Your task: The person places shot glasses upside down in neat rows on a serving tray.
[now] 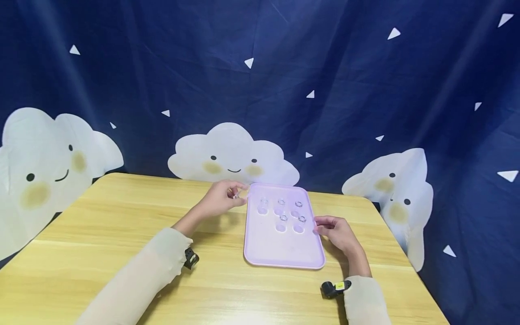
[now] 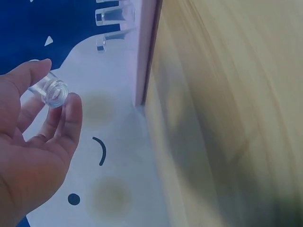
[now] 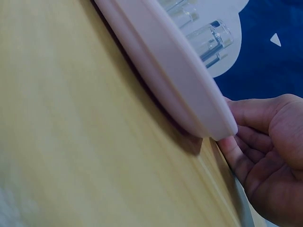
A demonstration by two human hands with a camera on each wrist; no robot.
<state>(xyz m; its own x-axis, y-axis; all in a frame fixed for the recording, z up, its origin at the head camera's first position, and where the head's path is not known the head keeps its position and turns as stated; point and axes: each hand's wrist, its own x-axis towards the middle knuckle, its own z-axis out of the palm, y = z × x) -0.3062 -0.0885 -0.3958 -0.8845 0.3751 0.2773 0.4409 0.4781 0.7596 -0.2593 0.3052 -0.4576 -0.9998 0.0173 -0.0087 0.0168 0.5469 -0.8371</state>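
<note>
A small clear shot glass (image 2: 56, 92) is pinched between the thumb and fingers of my left hand (image 1: 221, 197). That hand is above the table, just outside the far left corner of a lilac tray (image 1: 280, 253). Several similar clear glasses (image 1: 298, 224) stand on the tray in two rows, toward its far half; in the right wrist view, a few glasses (image 3: 213, 40) show behind the rim. At the tray's right side, my right hand (image 1: 337, 231) grips the rim between thumb and fingers.
The tray lies on a light wood-grain table (image 1: 219, 280). Behind the table hangs a dark blue curtain (image 1: 203, 81) with white clouds and triangles. Small black cameras sit on both wrists, including the right wrist camera (image 1: 335, 289).
</note>
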